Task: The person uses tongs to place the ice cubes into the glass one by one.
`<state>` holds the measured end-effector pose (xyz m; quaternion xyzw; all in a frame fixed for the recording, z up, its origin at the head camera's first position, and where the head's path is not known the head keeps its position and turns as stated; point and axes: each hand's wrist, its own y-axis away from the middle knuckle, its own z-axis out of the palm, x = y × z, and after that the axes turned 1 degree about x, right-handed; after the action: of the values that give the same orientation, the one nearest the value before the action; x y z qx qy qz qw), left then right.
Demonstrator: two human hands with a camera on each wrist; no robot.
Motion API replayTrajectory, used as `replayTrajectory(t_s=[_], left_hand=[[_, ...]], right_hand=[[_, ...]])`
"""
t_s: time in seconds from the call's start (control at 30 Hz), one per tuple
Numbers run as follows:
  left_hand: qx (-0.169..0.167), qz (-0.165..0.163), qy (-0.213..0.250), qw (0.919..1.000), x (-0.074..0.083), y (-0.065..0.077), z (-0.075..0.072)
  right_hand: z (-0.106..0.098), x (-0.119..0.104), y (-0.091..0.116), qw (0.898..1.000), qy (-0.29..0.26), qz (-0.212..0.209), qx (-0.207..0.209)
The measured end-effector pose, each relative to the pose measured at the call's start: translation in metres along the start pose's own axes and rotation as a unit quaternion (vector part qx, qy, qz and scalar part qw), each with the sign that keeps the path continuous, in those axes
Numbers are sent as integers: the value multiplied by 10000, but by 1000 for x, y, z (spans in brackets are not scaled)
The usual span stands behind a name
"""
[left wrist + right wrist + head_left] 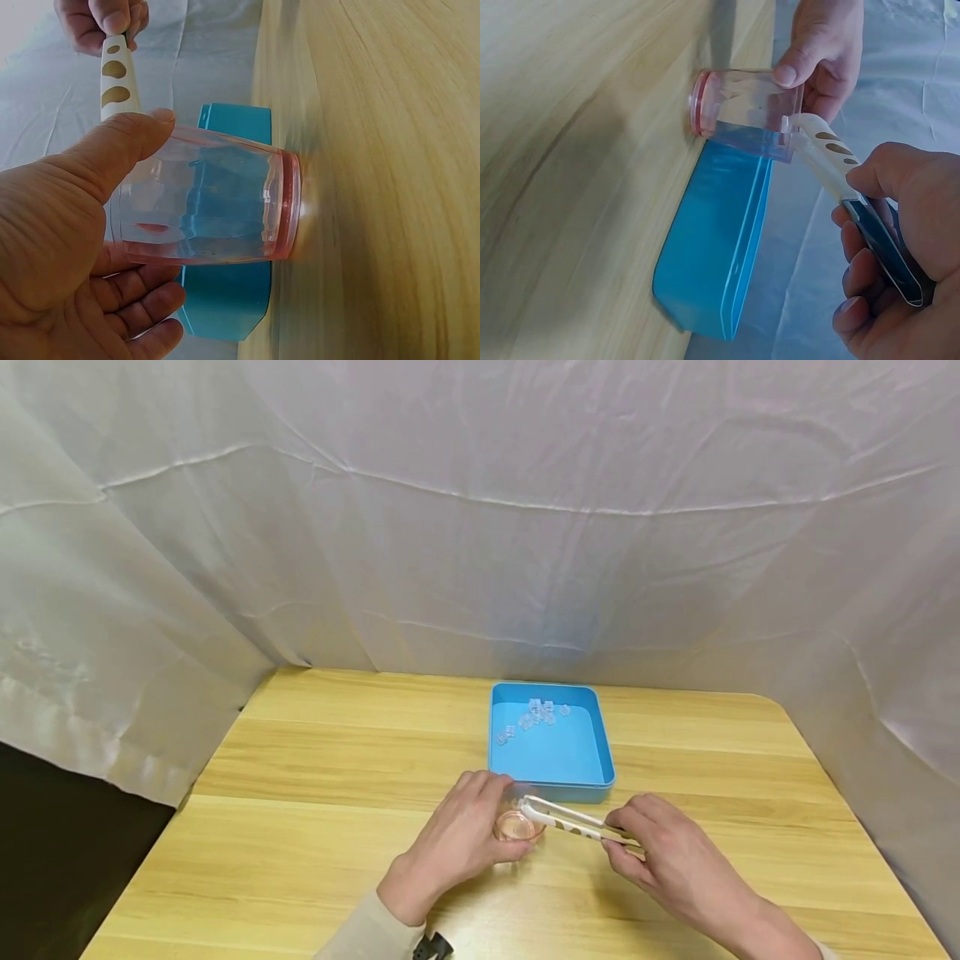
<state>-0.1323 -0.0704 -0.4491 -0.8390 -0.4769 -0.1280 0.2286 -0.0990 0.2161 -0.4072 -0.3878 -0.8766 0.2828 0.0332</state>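
My left hand (459, 828) holds a clear cup with a pinkish base (217, 199), thumb on one side and fingers on the other. The cup stands upright on the table, just in front of a blue tray (558, 756). With my right hand (675, 856) I grip white tongs with gold spots (825, 154). Their tips reach over the cup's rim from the right. A small clear piece seems to sit at the tips, though it is hard to make out. Several clear cubes (537, 710) lie in the tray, mostly towards its back and left.
A pale wooden table (337, 760) carries everything. Grey-white cloth (450, 568) hangs behind and at both sides. The tray's raised walls stand close behind the cup. A small black object (432, 947) shows by my left sleeve.
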Motion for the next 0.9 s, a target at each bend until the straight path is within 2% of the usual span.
replayTrajectory(t_s=[0.3, 0.9], left_hand=[[69, 57, -32, 10000, 0, 0, -2], [-17, -56, 44, 10000, 0, 0, 2]], right_hand=[[0, 0, -1, 10000, 48, 29, -57], [4, -1, 2, 9999, 35, 89, -30]])
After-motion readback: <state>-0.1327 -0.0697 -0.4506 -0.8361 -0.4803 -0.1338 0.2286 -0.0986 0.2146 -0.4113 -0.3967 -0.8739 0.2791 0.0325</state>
